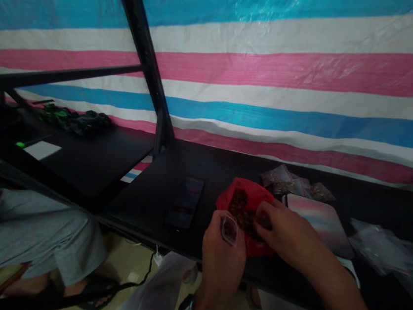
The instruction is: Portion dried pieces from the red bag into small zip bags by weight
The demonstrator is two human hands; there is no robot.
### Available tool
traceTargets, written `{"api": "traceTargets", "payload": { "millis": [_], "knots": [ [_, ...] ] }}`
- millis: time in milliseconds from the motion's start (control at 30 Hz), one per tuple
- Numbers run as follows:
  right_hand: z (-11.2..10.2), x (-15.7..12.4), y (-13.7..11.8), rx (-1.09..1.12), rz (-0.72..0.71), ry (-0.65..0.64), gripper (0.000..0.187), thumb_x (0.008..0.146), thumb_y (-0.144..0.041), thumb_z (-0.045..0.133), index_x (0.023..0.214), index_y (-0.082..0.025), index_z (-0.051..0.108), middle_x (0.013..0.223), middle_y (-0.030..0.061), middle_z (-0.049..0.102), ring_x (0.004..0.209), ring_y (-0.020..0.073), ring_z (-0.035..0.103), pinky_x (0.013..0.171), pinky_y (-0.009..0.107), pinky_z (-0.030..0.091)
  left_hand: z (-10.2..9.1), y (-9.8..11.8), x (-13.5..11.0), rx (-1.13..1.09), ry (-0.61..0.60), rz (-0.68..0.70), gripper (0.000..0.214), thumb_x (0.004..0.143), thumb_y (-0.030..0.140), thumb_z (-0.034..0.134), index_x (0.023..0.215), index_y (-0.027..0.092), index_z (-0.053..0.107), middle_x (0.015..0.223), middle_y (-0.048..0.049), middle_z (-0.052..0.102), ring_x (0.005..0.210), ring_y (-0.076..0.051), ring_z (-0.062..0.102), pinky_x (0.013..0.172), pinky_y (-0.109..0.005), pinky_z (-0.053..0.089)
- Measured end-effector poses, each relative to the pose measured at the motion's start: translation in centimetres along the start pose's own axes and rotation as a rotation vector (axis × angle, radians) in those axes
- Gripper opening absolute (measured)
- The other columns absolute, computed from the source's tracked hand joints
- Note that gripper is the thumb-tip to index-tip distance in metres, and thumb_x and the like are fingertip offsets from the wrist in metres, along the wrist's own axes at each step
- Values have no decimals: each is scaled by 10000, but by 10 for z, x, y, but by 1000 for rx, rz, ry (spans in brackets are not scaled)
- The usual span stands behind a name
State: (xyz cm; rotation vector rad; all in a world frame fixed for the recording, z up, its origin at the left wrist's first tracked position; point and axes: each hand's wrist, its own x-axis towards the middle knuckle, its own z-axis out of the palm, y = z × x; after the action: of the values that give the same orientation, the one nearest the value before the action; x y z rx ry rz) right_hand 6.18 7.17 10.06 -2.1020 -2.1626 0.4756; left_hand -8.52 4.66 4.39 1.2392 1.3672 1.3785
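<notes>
An open red plastic bag [226, 196] of dark loose pieces [239, 199] sits on the black tabletop [221, 159]. At its near-left edge, the left hand [223, 251] is closed around a small clear plastic pouch [230, 230]. The right hand [283, 227] reaches into the bag; I cannot tell whether it grips pieces. A black rectangular phone [186, 202] lies left of the bag.

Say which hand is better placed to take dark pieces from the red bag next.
Right, probably: the right hand reaches into the red bag, at the dark pieces, while the left hand holds a small clear bag.
</notes>
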Motion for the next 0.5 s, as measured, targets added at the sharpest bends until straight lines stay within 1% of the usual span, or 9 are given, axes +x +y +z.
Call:
{"api": "traceTargets", "payload": {
  "millis": [100, 200, 267, 367, 500],
  "knots": [
    [5, 1, -2, 85, 7, 7, 41, 947, -224, 660, 954, -205, 696, 1031, 97, 740, 830, 234, 695, 697, 329, 397, 0, -2, 4, -39, 16, 3, 75, 807, 188, 636, 838, 230, 583, 721, 35, 588, 631, -142, 591, 607, -236, 463],
    [14, 9, -6, 246, -5, 56, 42, 939, -236, 666, 916, -205, 682, 955, 83, 757, 840, 226, 695, 718, 320, 430, -1, -2, 10, -95, 52, 25, 64, 805, 211, 642, 818, 226, 581, 714, 38, 567, 633, -138, 568, 616, -237, 460],
    [19, 14, -9, 346, 13, 91, 66, 933, -264, 680, 893, -211, 680, 921, 70, 766, 824, 221, 696, 711, 316, 441, -3, -3, 14, -143, 74, 25, 79, 800, 223, 659, 816, 223, 582, 717, 39, 558, 640, -136, 548, 621, -238, 455],
    [24, 18, -11, 453, 67, 136, 107, 928, -296, 688, 853, -220, 684, 871, 51, 775, 784, 212, 703, 697, 316, 448, -7, -5, 22, -212, 74, 1, 100, 787, 227, 681, 807, 218, 583, 736, 36, 562, 675, -134, 526, 645, -235, 453],
    [29, 20, -9, 523, 85, 169, 130, 926, -325, 687, 837, -231, 693, 839, 33, 784, 765, 207, 712, 690, 313, 458, -10, -7, 30, -362, 41, -68, 131, 773, 241, 703, 806, 215, 579, 715, 52, 535, 663, -119, 485, 639, -227, 432]
  ]
}}
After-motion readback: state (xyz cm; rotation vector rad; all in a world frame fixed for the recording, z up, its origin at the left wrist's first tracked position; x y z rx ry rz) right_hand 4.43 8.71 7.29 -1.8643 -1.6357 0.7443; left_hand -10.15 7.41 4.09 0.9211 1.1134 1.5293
